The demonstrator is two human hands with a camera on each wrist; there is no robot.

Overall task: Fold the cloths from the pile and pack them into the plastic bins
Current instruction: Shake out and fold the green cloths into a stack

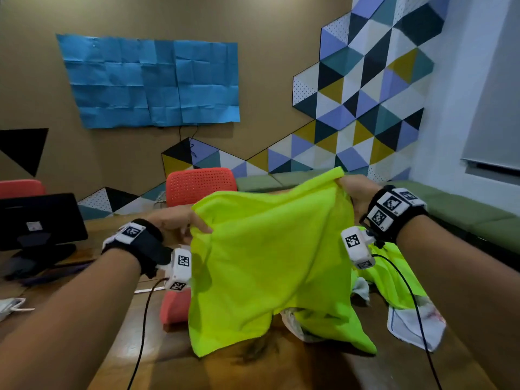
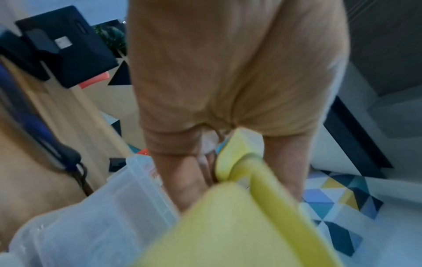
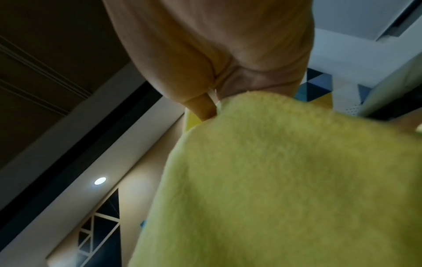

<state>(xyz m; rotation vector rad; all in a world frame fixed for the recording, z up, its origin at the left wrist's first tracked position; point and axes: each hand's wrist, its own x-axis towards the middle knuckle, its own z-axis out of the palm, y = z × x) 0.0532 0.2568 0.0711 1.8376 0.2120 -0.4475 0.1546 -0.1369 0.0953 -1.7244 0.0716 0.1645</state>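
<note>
A neon yellow-green cloth (image 1: 267, 257) hangs spread in the air above the wooden table (image 1: 295, 370). My left hand (image 1: 180, 220) pinches its upper left corner, and my right hand (image 1: 357, 190) grips its upper right corner higher up. In the left wrist view the cloth (image 2: 228, 225) bunches under my curled left hand (image 2: 217, 162), with a clear plastic bin (image 2: 95, 216) just below. In the right wrist view the cloth (image 3: 285, 180) drapes from my right hand (image 3: 214, 101). Behind the held cloth lies the pile: another yellow-green cloth (image 1: 394, 277) and a white cloth (image 1: 413, 327).
A dark monitor (image 1: 42, 218) stands at the table's left, with a red chair (image 1: 201, 185) behind the table. A red object (image 1: 174, 306) sits on the table, partly hidden by the cloth. Cables (image 1: 140, 333) trail from both wrists. A green bench (image 1: 464, 209) runs along the right wall.
</note>
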